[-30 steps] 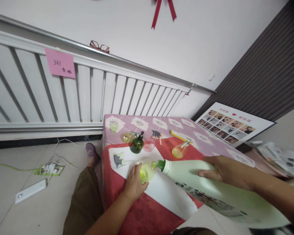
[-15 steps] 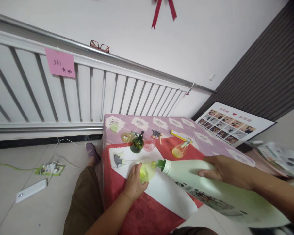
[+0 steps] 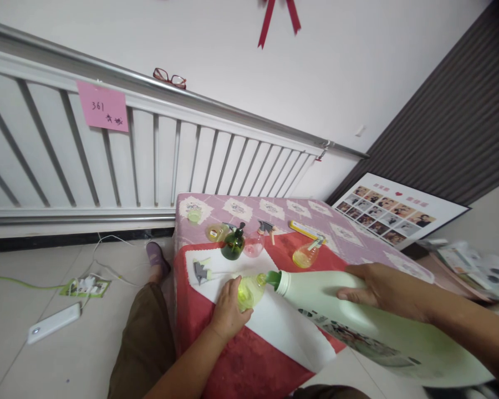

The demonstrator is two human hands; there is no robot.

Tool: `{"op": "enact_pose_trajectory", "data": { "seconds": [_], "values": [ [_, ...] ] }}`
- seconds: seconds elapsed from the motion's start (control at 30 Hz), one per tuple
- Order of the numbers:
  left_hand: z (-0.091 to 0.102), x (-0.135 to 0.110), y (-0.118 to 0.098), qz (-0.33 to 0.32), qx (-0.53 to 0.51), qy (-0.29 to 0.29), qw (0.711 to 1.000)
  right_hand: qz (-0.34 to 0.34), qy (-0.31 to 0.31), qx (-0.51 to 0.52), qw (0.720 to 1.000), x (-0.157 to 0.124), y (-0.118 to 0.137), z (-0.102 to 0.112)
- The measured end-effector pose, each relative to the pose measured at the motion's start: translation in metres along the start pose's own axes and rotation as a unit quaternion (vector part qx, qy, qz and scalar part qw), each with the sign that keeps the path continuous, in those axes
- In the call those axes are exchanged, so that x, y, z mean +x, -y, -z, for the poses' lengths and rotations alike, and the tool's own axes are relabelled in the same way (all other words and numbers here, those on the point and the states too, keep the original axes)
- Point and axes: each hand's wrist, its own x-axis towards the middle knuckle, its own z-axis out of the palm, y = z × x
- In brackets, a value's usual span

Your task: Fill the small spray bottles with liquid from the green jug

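Observation:
My left hand (image 3: 230, 307) is wrapped round a small yellow see-through spray bottle (image 3: 250, 291) with its top off, tilted toward the right. Tipped on its side, a large pale green detergent jug (image 3: 336, 305) has its green spout (image 3: 273, 278) at the mouth of that bottle. My right hand (image 3: 363, 285) grips the jug from above, near its handle. Whether liquid is flowing I cannot tell. Left of the bottle, a grey spray nozzle (image 3: 202, 271) with a thin tube lies on the white cloth (image 3: 291, 316).
Behind stand a dark green pump bottle (image 3: 233, 246), a pink spray bottle (image 3: 254, 245) and an orange-yellow spray bottle (image 3: 305, 255). A yellow box (image 3: 306, 231) lies on the purple tablecloth (image 3: 270, 208). A radiator (image 3: 216, 155) runs behind; a power strip (image 3: 87, 287) lies on the floor.

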Motion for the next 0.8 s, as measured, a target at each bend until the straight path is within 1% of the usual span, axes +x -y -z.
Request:
{"op": "enact_pose_trajectory", "data": {
  "seconds": [0.33, 0.8],
  "values": [
    [0.0007, -0.0001, -0.0011, -0.009, 0.004, -0.002, 1.000, 0.001, -0.013, 0.004, 1.000, 0.0025, -0.0057, -0.0045],
    [0.0011, 0.0001, -0.0013, 0.000, 0.004, 0.003, 1.000, -0.009, -0.008, 0.007, 1.000, 0.0006, -0.0015, -0.0018]
  ]
}}
